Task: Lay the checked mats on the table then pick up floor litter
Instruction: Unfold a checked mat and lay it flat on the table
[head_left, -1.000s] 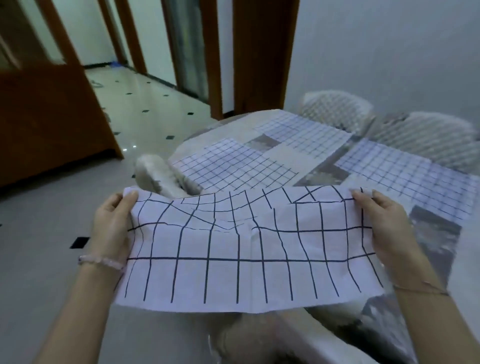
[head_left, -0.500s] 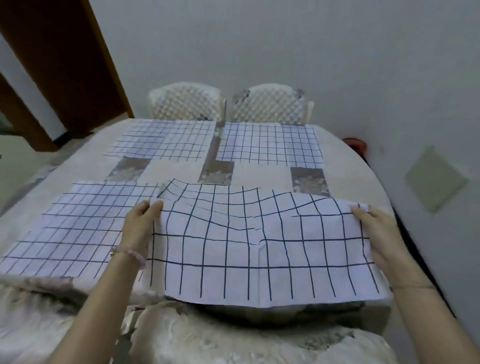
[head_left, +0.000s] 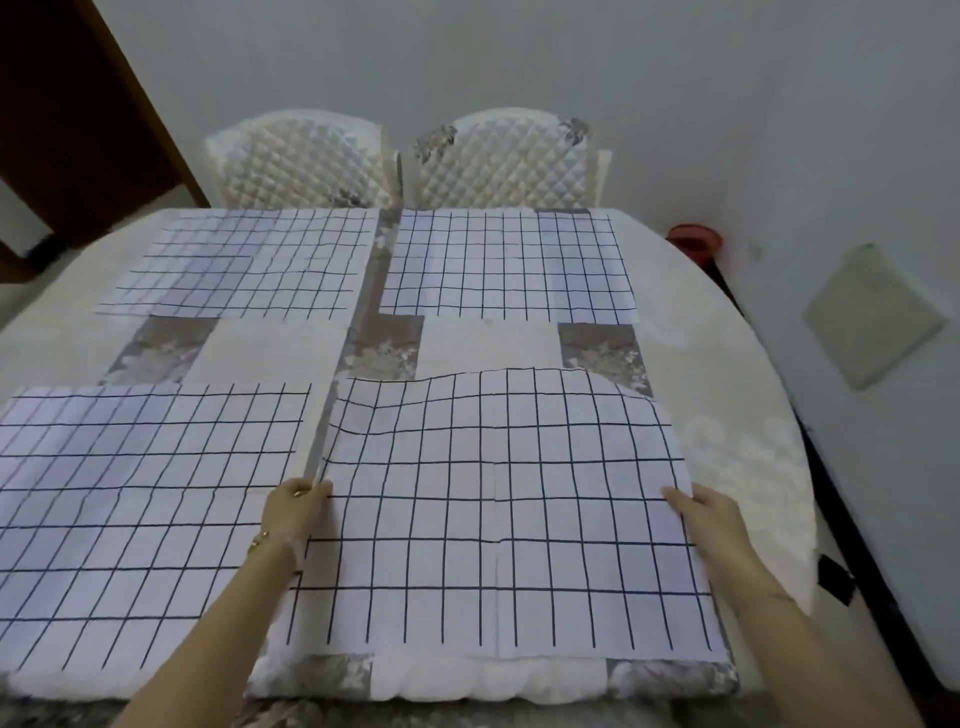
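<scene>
The four mats (head_left: 509, 519) are pale lilac-white, crossed by a thin dark grid of squares. Under them the tablecloth (head_left: 727, 426) is cream with grey-brown flowered patches. Both chairs (head_left: 306, 161) wear cream quilted covers stitched in diamonds. The wall (head_left: 519, 52) is plain grey-white, the door (head_left: 67, 119) dark brown, and a small red tub (head_left: 693, 241) stands beyond the table.

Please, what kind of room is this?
Probably a home dining room: a cloth-covered table laid with checked mats, and two quilted chairs against a plain wall.
</scene>
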